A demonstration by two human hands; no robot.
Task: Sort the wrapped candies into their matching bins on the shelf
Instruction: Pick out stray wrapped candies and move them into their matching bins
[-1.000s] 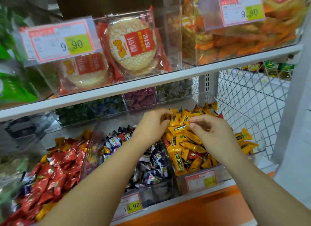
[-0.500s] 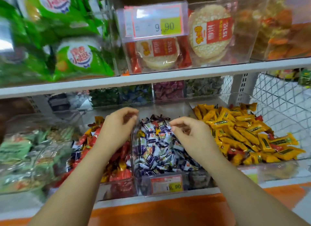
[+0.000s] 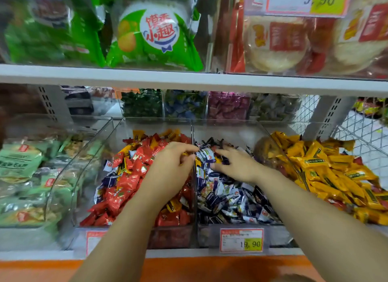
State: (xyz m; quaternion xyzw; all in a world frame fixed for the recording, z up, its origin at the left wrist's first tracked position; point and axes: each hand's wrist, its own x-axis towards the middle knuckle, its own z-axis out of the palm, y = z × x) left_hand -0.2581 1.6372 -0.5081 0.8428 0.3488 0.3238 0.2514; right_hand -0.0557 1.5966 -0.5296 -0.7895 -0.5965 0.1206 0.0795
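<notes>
four clear bins stand in a row on the lower shelf (image 3: pixel 189 253), and i can't count the candies, as each heap is too thick. the far left bin (image 3: pixel 100 134) holds pale green packs (image 3: pixel 19 162), lying flat and stacked.

next comes the red bin (image 3: pixel 168 237), heaped with red candies (image 3: pixel 126 183) that lie jumbled, their long sides pointing every way. several purple-and-white pieces and some yellow ones are mixed in among them. the left hand (image 3: pixel 174 168) hangs over the back right part of this heap, just beside the clear divider (image 3: pixel 194 197). the forearm rises from the bottom edge and leans right. the fingers curl down and toward the divider, thumb close to forefinger. whether that grip has a candy in it i cannot tell.

across the divider, the middle bin (image 3: pixel 210 235) holds the purple-and-white candies (image 3: pixel 226 197), small and tumbled with no common direction. the right hand (image 3: pixel 235 164) lies on top of them near the back, palm down, fingers spread and pointing left toward the other hand. its grip is released, with nothing pinched. its forearm comes in from the lower right.

one price tag (image 3: pixel 241 239) reading 19.90 sits on this bin's front.

the right bin (image 3: pixel 279 151) holds oblong yellow candies (image 3: pixel 327 172), many slanting from back left to front right, with a few red ones among them.
</notes>
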